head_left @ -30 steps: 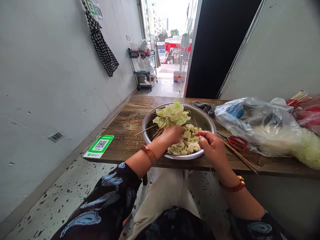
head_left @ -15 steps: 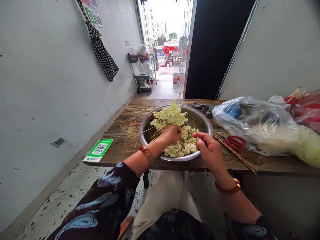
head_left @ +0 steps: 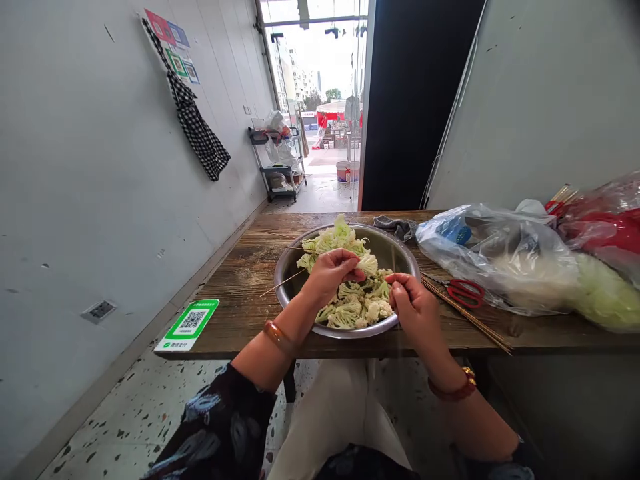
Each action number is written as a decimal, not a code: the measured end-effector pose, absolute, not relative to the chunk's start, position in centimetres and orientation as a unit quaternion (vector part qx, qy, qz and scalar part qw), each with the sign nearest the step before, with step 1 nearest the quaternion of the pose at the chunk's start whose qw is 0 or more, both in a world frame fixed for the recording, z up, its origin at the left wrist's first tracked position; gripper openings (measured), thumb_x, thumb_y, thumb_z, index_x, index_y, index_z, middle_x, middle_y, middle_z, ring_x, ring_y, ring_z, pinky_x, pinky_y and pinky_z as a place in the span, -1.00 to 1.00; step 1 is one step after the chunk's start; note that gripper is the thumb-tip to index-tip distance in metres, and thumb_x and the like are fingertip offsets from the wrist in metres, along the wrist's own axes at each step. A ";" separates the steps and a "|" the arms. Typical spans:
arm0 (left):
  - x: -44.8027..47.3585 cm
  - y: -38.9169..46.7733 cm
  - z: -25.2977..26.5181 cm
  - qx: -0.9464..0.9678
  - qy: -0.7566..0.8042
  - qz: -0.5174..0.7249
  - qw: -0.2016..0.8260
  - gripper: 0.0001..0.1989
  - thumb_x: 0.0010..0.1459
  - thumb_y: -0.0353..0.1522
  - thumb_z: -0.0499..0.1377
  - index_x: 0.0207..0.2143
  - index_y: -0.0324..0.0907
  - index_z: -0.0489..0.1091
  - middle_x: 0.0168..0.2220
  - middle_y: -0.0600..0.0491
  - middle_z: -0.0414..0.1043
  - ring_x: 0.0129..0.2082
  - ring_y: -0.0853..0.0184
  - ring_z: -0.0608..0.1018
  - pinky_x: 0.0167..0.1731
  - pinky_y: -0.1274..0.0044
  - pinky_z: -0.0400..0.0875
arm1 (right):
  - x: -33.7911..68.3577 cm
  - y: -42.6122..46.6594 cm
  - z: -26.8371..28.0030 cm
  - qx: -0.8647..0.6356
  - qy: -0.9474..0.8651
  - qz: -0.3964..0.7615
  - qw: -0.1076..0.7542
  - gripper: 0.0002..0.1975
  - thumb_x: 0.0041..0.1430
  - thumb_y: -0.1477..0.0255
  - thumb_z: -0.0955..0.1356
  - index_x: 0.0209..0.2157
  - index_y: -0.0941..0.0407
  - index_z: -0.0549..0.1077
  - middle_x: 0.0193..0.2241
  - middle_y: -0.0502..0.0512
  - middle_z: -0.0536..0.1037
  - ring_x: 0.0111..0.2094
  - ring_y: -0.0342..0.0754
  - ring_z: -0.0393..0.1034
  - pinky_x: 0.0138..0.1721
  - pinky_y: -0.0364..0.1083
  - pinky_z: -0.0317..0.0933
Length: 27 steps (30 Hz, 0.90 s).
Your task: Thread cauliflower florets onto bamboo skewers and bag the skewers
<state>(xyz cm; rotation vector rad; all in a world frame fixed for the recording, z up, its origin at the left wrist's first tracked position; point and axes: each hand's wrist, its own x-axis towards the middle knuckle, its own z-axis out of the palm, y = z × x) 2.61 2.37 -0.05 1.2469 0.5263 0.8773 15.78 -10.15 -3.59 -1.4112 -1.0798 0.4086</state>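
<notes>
My left hand (head_left: 336, 272) is closed on a pale cauliflower floret (head_left: 368, 265), held above the bowl. Close by on the right, my right hand (head_left: 414, 303) pinches a thin wooden skewer, which is hard to make out now against the bowl. Below both hands is a wide metal bowl (head_left: 283, 279) with loose cauliflower pieces (head_left: 350, 313) in its near part. Skewered cauliflower (head_left: 325, 241) lies at the bowl's far left, with stick ends poking out over the rim.
Right of the bowl lie red-handled scissors (head_left: 465, 293), a bundle of skewers (head_left: 475, 321) and a clear plastic bag (head_left: 510, 260). A grey cloth (head_left: 395, 227) is behind the bowl. A green QR-code card (head_left: 189, 325) sits at the table's left corner.
My left hand has come up out of the bowl with a floret in its fingers. My right hand still pinches the skewer near the bowl's right rim. The view has tipped upward slightly.
</notes>
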 end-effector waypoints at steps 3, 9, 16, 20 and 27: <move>2.5 2.0 0.1 0.594 0.205 0.394 0.671 -0.71 -0.10 -0.28 0.38 -0.42 -0.29 0.41 -0.49 0.12 0.41 -0.46 0.40 0.57 -0.29 0.47 0.51 | 15.7 -10.0 -3.6 -0.597 -0.413 0.202 0.658 -0.78 0.22 0.25 0.24 -0.25 0.10 0.38 -0.44 0.02 0.50 -0.57 -0.16 0.34 -0.53 -0.15 0.25; 2.4 1.3 0.7 0.720 0.152 0.347 0.582 -0.88 0.01 -0.37 0.28 -0.43 -0.27 0.45 -0.39 0.07 0.37 -0.44 0.43 0.53 -0.35 0.54 0.43 | 16.4 -9.9 -3.0 -0.508 -0.386 0.297 0.710 -0.78 0.17 0.20 0.31 -0.32 0.07 0.38 0.17 0.14 0.32 -0.13 -0.01 0.46 -0.35 -0.07 0.46; 2.7 1.3 0.2 0.722 0.192 0.332 0.576 -0.86 -0.05 -0.47 0.25 -0.36 -0.23 0.38 -0.54 0.19 0.28 -0.50 0.49 0.42 -0.43 0.59 0.33 | 16.9 -9.9 -3.2 -0.480 -0.390 0.324 0.716 -0.79 0.19 0.22 0.31 -0.35 0.07 0.41 -0.08 0.09 0.53 -0.07 0.01 0.43 -0.22 -0.02 0.45; 2.8 1.3 0.3 0.710 0.223 0.314 0.589 -0.91 -0.03 -0.46 0.24 -0.43 -0.25 0.36 -0.52 0.11 0.40 -0.46 0.44 0.49 -0.40 0.58 0.35 | 16.7 -10.1 -3.5 -0.470 -0.390 0.296 0.734 -0.83 0.21 0.28 0.30 -0.37 0.07 0.42 -0.18 0.07 0.53 -0.08 -0.02 0.42 -0.09 0.03 0.40; 2.8 1.3 0.3 0.673 0.241 0.265 0.647 -0.89 0.00 -0.45 0.25 -0.40 -0.27 0.36 -0.55 0.06 0.48 -0.50 0.40 0.55 -0.35 0.51 0.46 | 16.6 -10.4 -3.5 -0.454 -0.383 0.300 0.747 -0.85 0.21 0.31 0.30 -0.38 0.07 0.41 -0.22 0.06 0.51 -0.11 -0.04 0.41 0.00 0.07 0.34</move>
